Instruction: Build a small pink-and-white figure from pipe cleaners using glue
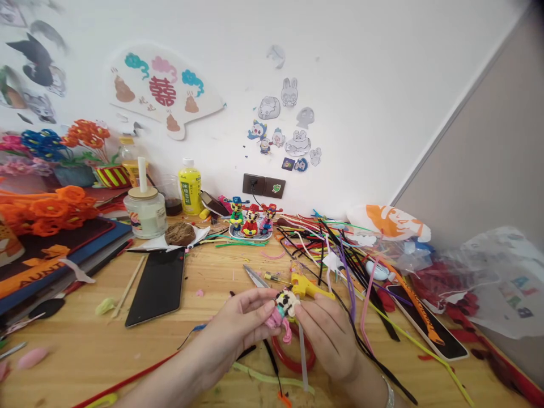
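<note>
Both of my hands meet over the wooden table [85,345] at the lower middle of the head view. My left hand [238,331] pinches a small pipe-cleaner figure [284,309] with a white and black head and a pink body. My right hand [329,334] is closed beside the figure, its fingertips touching the head; a pale thin stick [302,357] runs down under it. A yellow glue gun [308,288] lies just behind the figure. Scissors [256,276] lie behind my left hand.
A black phone [157,286] lies left of the hands. A heap of coloured pipe cleaners [340,249] spreads at the right, with plastic bags [488,277] beyond. A red ring [293,354] lies under the hands. A glass jar [147,212], bottles and three small figures [250,221] stand at the back.
</note>
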Demonstrator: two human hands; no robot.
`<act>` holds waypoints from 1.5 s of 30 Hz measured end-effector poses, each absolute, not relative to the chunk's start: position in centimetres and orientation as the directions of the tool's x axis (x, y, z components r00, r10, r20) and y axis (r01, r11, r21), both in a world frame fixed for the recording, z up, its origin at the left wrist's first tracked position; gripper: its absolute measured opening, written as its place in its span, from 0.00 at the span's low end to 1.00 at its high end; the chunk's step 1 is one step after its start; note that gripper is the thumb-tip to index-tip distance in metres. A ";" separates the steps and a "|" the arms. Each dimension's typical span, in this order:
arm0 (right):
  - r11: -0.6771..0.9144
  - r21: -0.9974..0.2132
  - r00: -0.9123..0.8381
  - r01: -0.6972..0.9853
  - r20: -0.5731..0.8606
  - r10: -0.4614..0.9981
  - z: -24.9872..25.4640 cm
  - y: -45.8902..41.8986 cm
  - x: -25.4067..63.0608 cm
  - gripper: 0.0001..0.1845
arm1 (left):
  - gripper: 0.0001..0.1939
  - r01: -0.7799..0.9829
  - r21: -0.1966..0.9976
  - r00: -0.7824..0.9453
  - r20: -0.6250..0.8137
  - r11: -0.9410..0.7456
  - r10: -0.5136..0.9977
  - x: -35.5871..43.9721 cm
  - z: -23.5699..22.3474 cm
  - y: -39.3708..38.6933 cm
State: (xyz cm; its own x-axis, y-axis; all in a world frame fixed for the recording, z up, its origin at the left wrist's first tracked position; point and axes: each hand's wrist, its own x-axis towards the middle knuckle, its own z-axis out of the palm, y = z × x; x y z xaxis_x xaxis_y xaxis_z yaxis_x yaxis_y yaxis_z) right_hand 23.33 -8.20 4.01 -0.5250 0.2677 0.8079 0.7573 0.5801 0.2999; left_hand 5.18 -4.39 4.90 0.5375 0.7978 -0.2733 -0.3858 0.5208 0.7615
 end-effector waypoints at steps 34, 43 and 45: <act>0.466 -0.803 0.090 0.370 0.530 0.843 2.9 -7.1 20.8 0.09 | 0.21 -0.278 0.949 0.322 -0.057 0.152 0.945 5.4 5.2 -3.9; 0.467 -0.794 0.100 0.390 0.540 0.835 2.8 -7.4 20.6 0.09 | 0.17 -0.144 0.989 0.279 0.013 0.028 0.960 5.2 5.6 -4.2; 0.472 -0.788 0.108 0.395 0.550 0.828 2.8 -7.4 20.5 0.10 | 0.17 -0.135 0.991 0.282 0.023 0.016 0.959 5.3 5.6 -4.2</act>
